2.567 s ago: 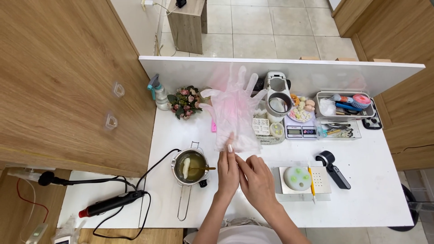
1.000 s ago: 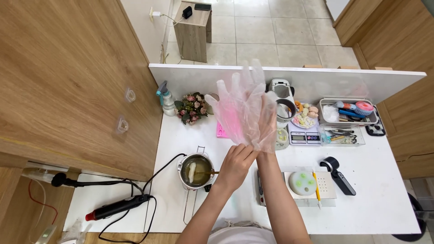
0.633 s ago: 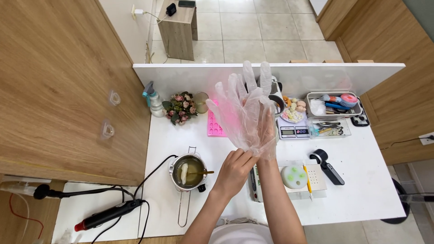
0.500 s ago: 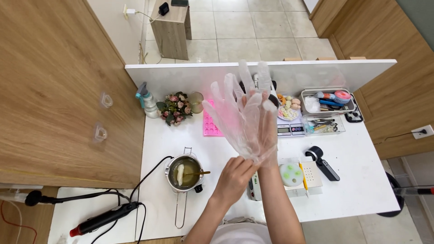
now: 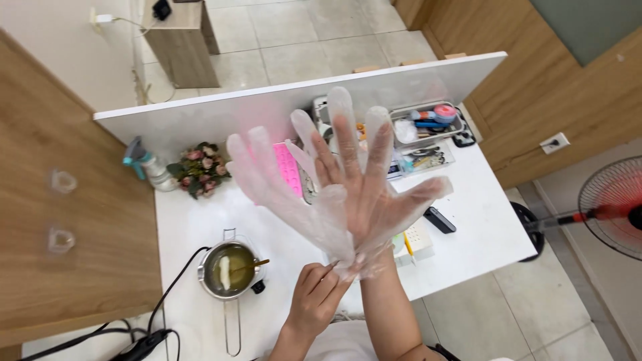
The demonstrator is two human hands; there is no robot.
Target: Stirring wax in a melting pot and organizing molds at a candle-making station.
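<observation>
White counter (image 5: 194, 230) above a tiled floor (image 5: 508, 314). Left hand (image 5: 314, 294) pinches the cuff of a clear plastic glove (image 5: 314, 200); right hand (image 5: 361, 194) fills another, fingers spread. Steel pot (image 5: 227, 271) holds yellowish liquid; beyond, a tray (image 5: 428, 120) of tools.

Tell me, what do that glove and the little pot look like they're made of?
The glove on the right hand looks like thin clear plastic film: the skin shows through, and it wrinkles and hangs loose. The left hand pinches its cuff. The pot looks like shiny bare metal, probably steel, judging by its bright rim.
</observation>
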